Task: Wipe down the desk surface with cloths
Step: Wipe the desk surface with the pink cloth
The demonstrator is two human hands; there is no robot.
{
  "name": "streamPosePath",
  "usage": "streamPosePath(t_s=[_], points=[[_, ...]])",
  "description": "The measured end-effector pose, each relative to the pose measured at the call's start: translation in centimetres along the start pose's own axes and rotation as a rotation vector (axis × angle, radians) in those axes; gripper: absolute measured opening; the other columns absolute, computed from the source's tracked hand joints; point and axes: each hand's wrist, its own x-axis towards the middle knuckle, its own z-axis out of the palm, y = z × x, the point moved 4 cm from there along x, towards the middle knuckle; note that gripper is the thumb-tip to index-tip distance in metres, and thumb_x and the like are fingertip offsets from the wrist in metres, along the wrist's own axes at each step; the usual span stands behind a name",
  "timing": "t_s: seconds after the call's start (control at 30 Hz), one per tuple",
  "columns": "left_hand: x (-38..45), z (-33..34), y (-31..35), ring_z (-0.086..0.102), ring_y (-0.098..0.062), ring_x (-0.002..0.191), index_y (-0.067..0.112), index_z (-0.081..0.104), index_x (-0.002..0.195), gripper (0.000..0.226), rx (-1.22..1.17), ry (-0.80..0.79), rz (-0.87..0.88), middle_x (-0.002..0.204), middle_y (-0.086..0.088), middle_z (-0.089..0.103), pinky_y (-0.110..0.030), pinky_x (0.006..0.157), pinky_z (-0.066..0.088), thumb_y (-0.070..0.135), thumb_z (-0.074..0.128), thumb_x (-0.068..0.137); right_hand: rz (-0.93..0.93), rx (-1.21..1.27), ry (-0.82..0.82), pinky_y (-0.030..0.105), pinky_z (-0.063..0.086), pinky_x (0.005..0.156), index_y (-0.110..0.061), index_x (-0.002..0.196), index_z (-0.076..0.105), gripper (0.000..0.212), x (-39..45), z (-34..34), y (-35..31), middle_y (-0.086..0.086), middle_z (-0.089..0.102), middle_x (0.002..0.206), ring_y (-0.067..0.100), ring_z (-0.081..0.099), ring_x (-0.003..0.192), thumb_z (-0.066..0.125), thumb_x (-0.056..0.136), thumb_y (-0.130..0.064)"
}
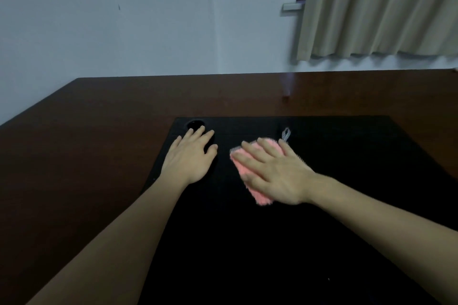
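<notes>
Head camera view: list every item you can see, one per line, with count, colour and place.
desk: one, dark brown, fills the lower frame
mat: one, black, on the desk near the person
round hole: one, black, mat's far left corner
cloth: one, pink with a grey loop, on the mat under the right hand
curtain: one, beige, upper right
wall: one, pale, behind the desk
left hand: one, flat on the mat, fingers straight
right hand: one, pressing the cloth flat
</notes>
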Motion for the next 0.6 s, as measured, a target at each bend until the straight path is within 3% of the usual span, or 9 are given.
streamPosePath(t_s=[0.17,0.37,0.6], points=[[0.1,0.0,0.1,0.006,-0.017,0.156,0.033,0.023,0.16,0.055,0.007,0.001,0.003,0.169,0.008,0.01,-0.042,0.126,0.006,0.049,0.028,0.108,-0.017,0.022,-0.022,0.052,-0.013,0.123,-0.055,0.155,-0.011,0.058,-3.4,0.4,0.2,-0.018,-0.02,0.166,0.014,-0.02,0.153,0.01,0.102,-0.066],[0.2,0.2,-0.1,0.004,-0.016,0.156,0.035,0.023,0.16,0.055,-0.001,-0.009,0.002,0.169,0.01,0.009,-0.042,0.126,0.006,0.049,0.028,0.108,0.14,0.016,0.045,0.055,-0.004,0.124,-0.052,0.158,-0.005,0.059,2.6,-1.0,5.0,-0.014,-0.008,0.169,0.019,-0.007,0.157,0.013,0.103,-0.064],[0.1,0.1,-0.1,0.005,-0.015,0.156,0.035,0.025,0.16,0.054,-0.02,0.004,-0.005,0.169,0.011,0.011,-0.041,0.126,0.005,0.048,0.03,0.108,0.267,0.066,0.066,0.058,-0.006,0.123,-0.046,0.16,0.0,0.058,6.2,-1.8,6.7,-0.01,-0.006,0.171,0.023,-0.007,0.157,0.015,0.105,-0.059]])
